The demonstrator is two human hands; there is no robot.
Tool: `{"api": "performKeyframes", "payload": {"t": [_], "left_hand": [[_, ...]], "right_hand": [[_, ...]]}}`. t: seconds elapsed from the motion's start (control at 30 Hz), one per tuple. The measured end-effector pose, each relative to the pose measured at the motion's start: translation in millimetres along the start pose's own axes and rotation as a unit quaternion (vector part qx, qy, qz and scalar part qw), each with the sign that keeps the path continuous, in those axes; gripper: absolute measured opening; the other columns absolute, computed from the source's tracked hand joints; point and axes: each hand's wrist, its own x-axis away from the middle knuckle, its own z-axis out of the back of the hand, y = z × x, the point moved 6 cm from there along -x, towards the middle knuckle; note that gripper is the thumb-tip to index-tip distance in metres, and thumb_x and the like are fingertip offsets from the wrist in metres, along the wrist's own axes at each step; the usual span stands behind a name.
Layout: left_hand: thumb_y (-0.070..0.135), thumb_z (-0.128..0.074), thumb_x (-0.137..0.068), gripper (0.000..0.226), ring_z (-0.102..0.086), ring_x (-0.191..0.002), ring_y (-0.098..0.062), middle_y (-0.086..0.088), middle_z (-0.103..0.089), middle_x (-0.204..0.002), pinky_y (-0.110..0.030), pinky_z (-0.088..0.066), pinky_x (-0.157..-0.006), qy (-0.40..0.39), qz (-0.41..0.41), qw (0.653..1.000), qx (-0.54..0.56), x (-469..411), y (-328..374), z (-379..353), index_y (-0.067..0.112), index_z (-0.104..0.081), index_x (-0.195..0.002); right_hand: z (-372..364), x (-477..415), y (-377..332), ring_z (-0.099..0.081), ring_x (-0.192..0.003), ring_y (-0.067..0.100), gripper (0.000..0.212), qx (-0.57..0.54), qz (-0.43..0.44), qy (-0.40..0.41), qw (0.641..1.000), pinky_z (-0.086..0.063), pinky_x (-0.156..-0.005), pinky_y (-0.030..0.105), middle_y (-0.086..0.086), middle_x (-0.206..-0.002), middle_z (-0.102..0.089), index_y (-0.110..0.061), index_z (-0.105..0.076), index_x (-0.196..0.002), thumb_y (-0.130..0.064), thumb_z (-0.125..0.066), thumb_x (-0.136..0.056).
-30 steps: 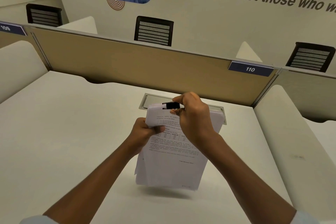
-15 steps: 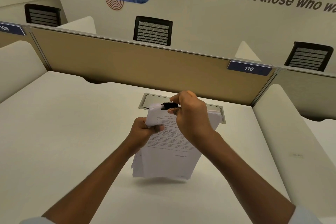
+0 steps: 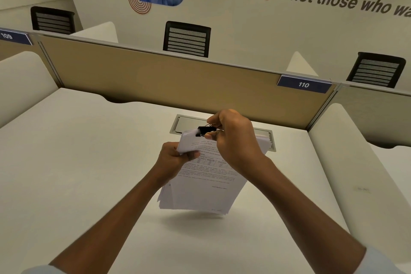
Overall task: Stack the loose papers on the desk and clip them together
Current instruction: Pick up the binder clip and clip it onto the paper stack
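A stack of white printed papers [image 3: 200, 191] hangs tilted in the air above the white desk [image 3: 77, 173], its lower edge lifted off the surface. My left hand [image 3: 175, 160] grips the stack's left side near the top. A black binder clip [image 3: 204, 130] sits at the stack's top edge, left of the middle. My right hand [image 3: 233, 138] pinches the clip's wire handles between thumb and fingers. The clip's jaws seem to be over the paper edge; how far they bite is hidden.
A grey cable hatch [image 3: 184, 123] is set into the desk behind the papers. A tan partition [image 3: 155, 82] with a label 110 [image 3: 303, 84] closes the back. White side dividers [image 3: 355, 162] flank the desk. Black chair backs [image 3: 186, 39] show beyond.
The stack's lower edge has risen and swung slightly left. My right hand and the clip have edged left along the top edge. Both grips are unchanged.
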Motion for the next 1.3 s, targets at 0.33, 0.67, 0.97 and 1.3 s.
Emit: {"api": "performKeyframes", "payload": {"t": [0.33,0.67,0.97,1.3], "left_hand": [[0.001,-0.068,-0.083,0.021,-0.069,-0.073,0.001,0.008,-0.067,-0.082,-0.011,-0.053,-0.063,-0.003,-0.018,0.999,-0.028,-3,1,1,0.004,-0.069,-0.104],[0.002,-0.069,-0.083,0.024,-0.070,-0.074,-0.013,0.001,-0.070,-0.087,-0.017,-0.056,-0.064,-0.003,0.010,0.999,0.038,-2,-7,-6,0.024,-0.068,-0.091],[0.012,-0.073,-0.074,0.024,-0.072,-0.090,-0.033,-0.007,-0.076,-0.094,-0.041,-0.061,-0.075,-0.014,0.027,0.990,0.134,-4,-8,-10,0.020,-0.073,-0.096],[0.009,-0.070,-0.073,0.029,-0.072,-0.092,-0.031,-0.007,-0.076,-0.098,-0.044,-0.061,-0.074,-0.018,0.041,0.975,0.216,-15,-3,-20,0.016,-0.071,-0.101]], "right_hand": [[2,-7,-4,-0.064,-0.097,0.024,0.030,0.006,-0.035,-0.072,0.997,-0.054,-0.089,0.035,0.012,-0.106,-0.067,-0.003,-0.065,-0.109,0.004,-0.069,-0.080],[-3,-13,0,-0.060,-0.103,0.019,0.040,0.029,-0.059,-0.141,0.988,-0.052,-0.091,0.033,0.005,-0.115,-0.063,-0.011,-0.059,-0.119,-0.008,-0.073,-0.082],[17,11,46,-0.026,-0.137,0.024,0.109,0.057,-0.084,0.042,0.994,-0.026,-0.111,0.044,0.003,-0.154,-0.025,-0.023,-0.015,-0.148,-0.041,-0.083,-0.065],[2,81,168,-0.057,-0.116,0.025,0.095,-0.263,-0.324,0.045,0.908,-0.053,-0.089,0.042,0.000,-0.135,-0.050,-0.024,-0.031,-0.139,-0.046,-0.079,-0.060]]}}
